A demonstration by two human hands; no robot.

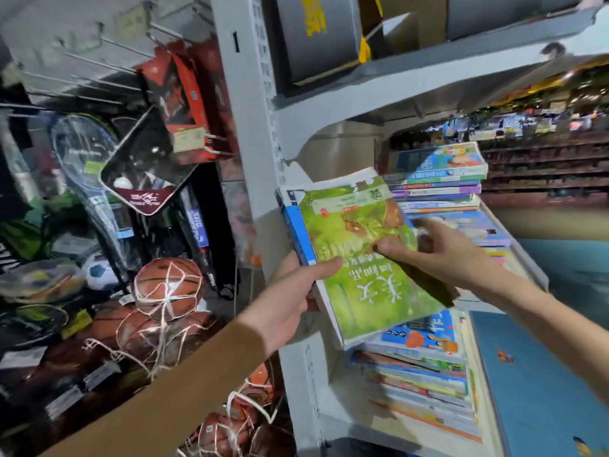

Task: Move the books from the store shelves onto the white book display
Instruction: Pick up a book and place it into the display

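A small stack of books is held in the air in front of the grey store shelves, level with the middle shelf. The top book carries a green cover with large pale Chinese characters, seen upside down and too blurred to be read; a white strip near its far edge bears small print that cannot be made out. A blue-edged book lies beneath it.

The stack is gripped at its left edge by the left hand, thumb curled over the green cover and fingers hidden below. The right side of the cover is pinched by the right hand, thumb on top; a dark, blurred object is seen by its fingers, and what it is cannot be told.

Behind the stack, a pile of books lies flat on the middle shelf, topped by a cartoon cover. On the shelf below, another pile lies flat, with a blue cover showing partial print that is unreadable.

On the top shelf, a dark box with yellow lettering is seen, illegible. To the left, netted basketballs, a badminton racket and red packages are hung or piled.
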